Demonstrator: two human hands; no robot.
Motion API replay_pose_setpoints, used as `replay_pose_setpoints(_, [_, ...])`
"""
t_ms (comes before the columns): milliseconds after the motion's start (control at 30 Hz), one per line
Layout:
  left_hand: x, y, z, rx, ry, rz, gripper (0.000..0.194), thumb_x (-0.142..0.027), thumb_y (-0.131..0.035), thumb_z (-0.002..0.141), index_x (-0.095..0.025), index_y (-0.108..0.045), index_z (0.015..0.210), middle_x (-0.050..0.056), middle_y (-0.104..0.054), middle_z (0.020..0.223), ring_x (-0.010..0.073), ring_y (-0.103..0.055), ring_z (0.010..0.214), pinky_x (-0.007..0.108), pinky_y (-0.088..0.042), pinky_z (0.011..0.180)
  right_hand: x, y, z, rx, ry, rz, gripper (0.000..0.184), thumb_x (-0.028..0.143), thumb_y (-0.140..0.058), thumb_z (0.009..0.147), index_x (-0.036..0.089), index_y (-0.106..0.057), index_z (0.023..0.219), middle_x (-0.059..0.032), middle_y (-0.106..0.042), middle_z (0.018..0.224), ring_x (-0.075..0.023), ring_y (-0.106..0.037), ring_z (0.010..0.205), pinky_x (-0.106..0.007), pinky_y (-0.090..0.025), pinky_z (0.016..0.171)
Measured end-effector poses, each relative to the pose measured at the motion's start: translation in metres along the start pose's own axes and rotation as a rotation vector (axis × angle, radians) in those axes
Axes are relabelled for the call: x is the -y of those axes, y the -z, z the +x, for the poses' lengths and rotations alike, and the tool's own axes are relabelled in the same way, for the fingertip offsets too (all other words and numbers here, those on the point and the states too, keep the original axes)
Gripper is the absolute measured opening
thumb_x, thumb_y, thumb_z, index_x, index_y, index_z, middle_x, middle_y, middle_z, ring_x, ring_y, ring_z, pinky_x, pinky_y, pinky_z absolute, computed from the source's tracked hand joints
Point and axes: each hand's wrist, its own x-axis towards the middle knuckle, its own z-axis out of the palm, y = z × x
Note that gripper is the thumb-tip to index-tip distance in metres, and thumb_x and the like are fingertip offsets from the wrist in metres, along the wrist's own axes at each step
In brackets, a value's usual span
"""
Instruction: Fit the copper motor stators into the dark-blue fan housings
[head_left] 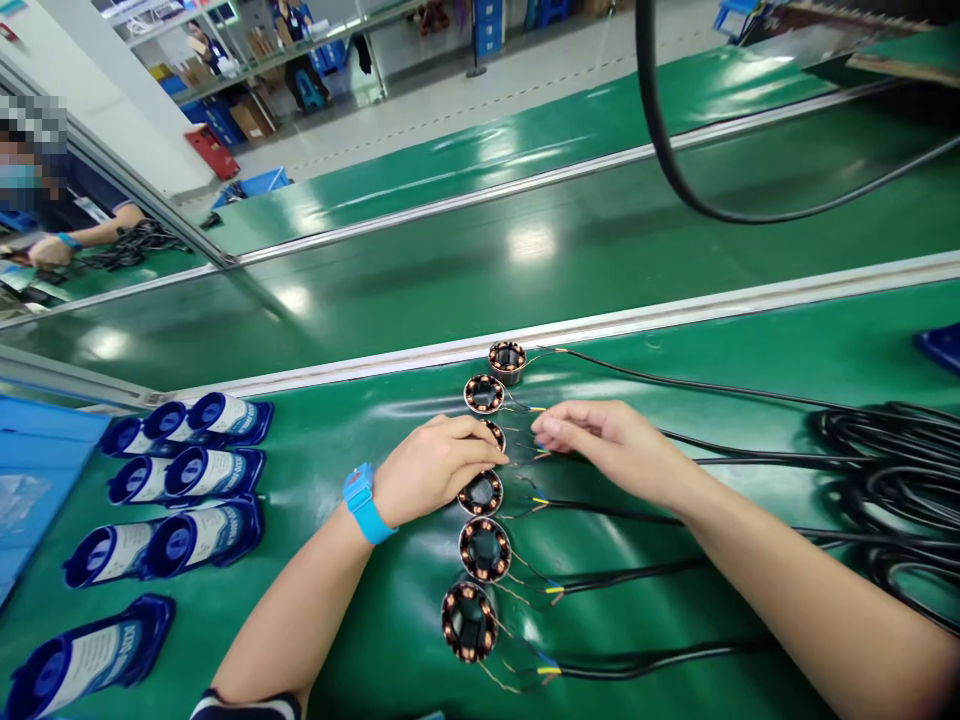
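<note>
A row of motor stators [484,550], round metal rings with copper windings, runs front to back on the green bench. My left hand [435,465], with a blue wrist strap, curls over a stator [493,432] in the middle of the row and partly covers it. Its fingertips also come close to the stator [480,492] in front. Just to the right, my right hand [600,440] has thumb and fingers pinched at the wire end of a black cable [679,437]. Thin leads from the stators lie beside the coloured cable ends [553,590].
Blue housings with white labels [202,535] stand in rows at the left, beside a blue bin [45,470]. Coiled black cables [900,480] lie at the right. A thick black cable [660,130] hangs above. A co-worker's hand [51,250] is behind the frame at the far left.
</note>
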Motion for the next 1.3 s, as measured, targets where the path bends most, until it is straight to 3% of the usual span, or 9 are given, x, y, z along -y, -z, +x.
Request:
replay_pose_setpoints(100, [0.005,0.001,0.009,-0.102,0.034,0.046,0.018,-0.022,-0.051,0.101,-0.021,-0.065,0.111,0.002,-0.069,0.114,0.0158,-0.063,0.108,0.031,-0.046,0.094,0.011,0.013,0.010,-0.215,0.192,-0.363,0.033,0.051,-0.053,0.097,0.024,-0.070,0.103,-0.0025,-0.071,0.104,-0.0218,-0.065,0.098,-0.034,-0.046,0.089])
replay_pose_setpoints(200, [0.014,0.002,0.025,-0.068,0.033,0.192,0.018,-0.020,-0.050,0.101,-0.020,-0.064,0.113,0.003,-0.069,0.113,0.0185,-0.063,0.104,0.035,-0.045,0.093,0.014,0.016,0.029,-0.119,0.182,-0.546,0.038,0.050,-0.045,0.099,0.022,-0.070,0.097,-0.0034,-0.071,0.100,-0.0227,-0.065,0.092,-0.035,-0.045,0.083])
replay_pose_setpoints(333, [0.024,0.002,0.037,0.021,0.017,0.257,0.022,-0.017,-0.049,0.101,-0.023,-0.064,0.116,0.003,-0.068,0.111,0.0182,-0.063,0.101,0.035,-0.044,0.089,0.005,0.007,0.045,0.112,-0.033,-0.284,0.048,0.058,-0.045,0.093,0.016,-0.067,0.085,-0.0062,-0.068,0.080,-0.0159,-0.056,0.065,-0.030,-0.042,0.063])
replay_pose_setpoints(500, [0.024,0.005,0.036,0.027,0.046,0.188,0.019,-0.019,-0.047,0.102,-0.022,-0.061,0.115,0.003,-0.067,0.111,0.0168,-0.062,0.097,0.033,-0.044,0.085,-0.002,0.000,0.043,0.001,-0.152,0.154,0.047,0.060,-0.067,0.076,0.014,-0.064,0.087,-0.0046,-0.065,0.084,-0.0082,-0.034,0.056,-0.024,-0.020,0.050])
replay_pose_setpoints(700, [0.021,0.008,0.039,0.089,0.103,0.129,0.018,-0.020,-0.048,0.101,-0.021,-0.054,0.118,0.003,-0.065,0.113,0.0178,-0.062,0.100,0.033,-0.045,0.085,-0.002,-0.003,0.046,-0.082,-0.218,0.341,0.037,0.048,-0.069,0.070,0.017,-0.058,0.087,-0.0053,-0.066,0.076,-0.0079,-0.033,0.053,-0.024,-0.013,0.049])
replay_pose_setpoints(1000, [0.018,0.019,0.053,0.232,0.193,0.042,0.024,-0.011,-0.055,0.093,-0.023,-0.062,0.113,0.003,-0.054,0.107,0.0168,-0.060,0.089,0.032,-0.051,0.084,0.000,-0.001,0.047,0.021,-0.264,0.269,0.039,0.051,-0.063,0.071,0.017,-0.054,0.089,-0.0051,-0.066,0.071,-0.0082,-0.036,0.051,-0.022,-0.018,0.049])
replay_pose_setpoints(1133, [0.022,0.030,0.059,0.204,0.167,-0.077,0.018,-0.016,-0.065,0.090,-0.023,-0.065,0.106,0.003,-0.054,0.109,0.0137,-0.061,0.082,0.030,-0.052,0.081,0.010,0.017,0.037,0.118,-0.105,0.040,0.037,0.053,-0.061,0.082,0.016,-0.061,0.089,-0.0085,-0.071,0.089,-0.0170,-0.060,0.075,-0.028,-0.044,0.066])
replay_pose_setpoints(1200, [0.024,0.032,0.065,0.113,0.156,-0.118,0.016,-0.020,-0.066,0.091,-0.021,-0.065,0.107,0.004,-0.056,0.109,0.0130,-0.063,0.081,0.029,-0.052,0.082,0.018,0.031,0.034,-0.020,0.065,-0.092,0.036,0.052,-0.060,0.088,0.017,-0.065,0.091,-0.0081,-0.071,0.097,-0.0215,-0.063,0.091,-0.034,-0.047,0.083])
replay_pose_setpoints(1300, [0.026,0.027,0.080,-0.051,0.129,-0.016,0.013,-0.020,-0.064,0.093,-0.019,-0.065,0.106,0.004,-0.060,0.106,0.0167,-0.064,0.092,0.032,-0.051,0.089,0.026,0.051,0.043,-0.366,0.186,-0.273,0.033,0.050,-0.057,0.092,0.019,-0.067,0.096,-0.0061,-0.070,0.096,-0.0217,-0.064,0.089,-0.034,-0.046,0.082])
